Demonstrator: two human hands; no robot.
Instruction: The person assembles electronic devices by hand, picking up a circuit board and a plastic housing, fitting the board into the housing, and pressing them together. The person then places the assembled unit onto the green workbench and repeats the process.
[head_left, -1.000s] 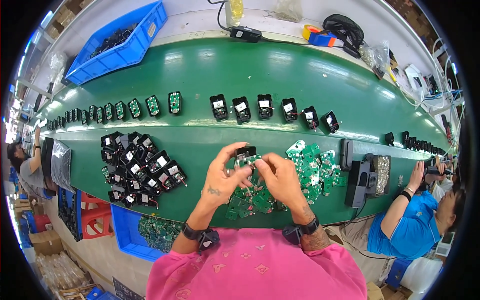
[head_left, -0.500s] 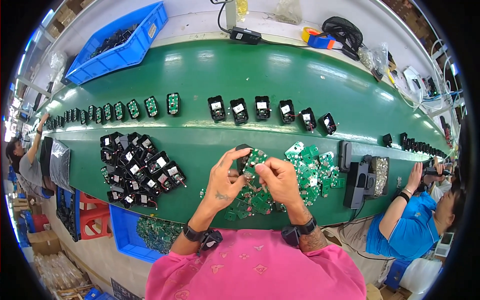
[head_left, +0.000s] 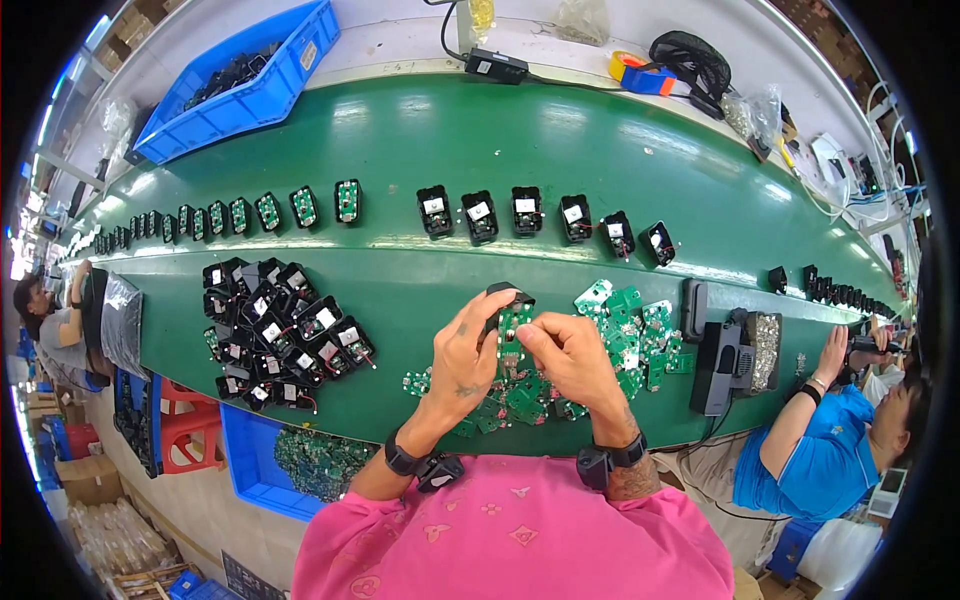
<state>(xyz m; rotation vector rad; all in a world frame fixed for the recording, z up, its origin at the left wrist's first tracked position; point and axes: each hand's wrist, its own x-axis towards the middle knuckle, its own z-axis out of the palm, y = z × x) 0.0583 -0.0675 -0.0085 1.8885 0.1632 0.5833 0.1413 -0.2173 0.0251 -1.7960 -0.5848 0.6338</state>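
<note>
My left hand point(head_left: 463, 352) is closed around a small black plastic housing point(head_left: 513, 292), held above the table in front of me. A green circuit board point(head_left: 514, 322) sits at the mouth of the housing, lined up with it; whether it is fully seated I cannot tell. My right hand point(head_left: 577, 362) grips the board's right side, thumb on its face, other fingers partly hidden. Loose green circuit boards point(head_left: 620, 335) lie beneath and right of my hands. To the left is a heap of black housings point(head_left: 285, 335) with white parts and wires inside.
Across the green table point(head_left: 420, 130) stand several open housings point(head_left: 527, 212) and a row of board-fitted housings point(head_left: 347, 203). A blue crate point(head_left: 235, 90) sits far left; a blue bin point(head_left: 262, 480) of boards is below the edge. A grey-black device point(head_left: 712, 370) and a co-worker point(head_left: 815, 440) are at right.
The circuit board, earlier tilted over the housing, now lines up with its mouth. My right hand has shifted slightly right and down. The person at far left has drawn an arm back.
</note>
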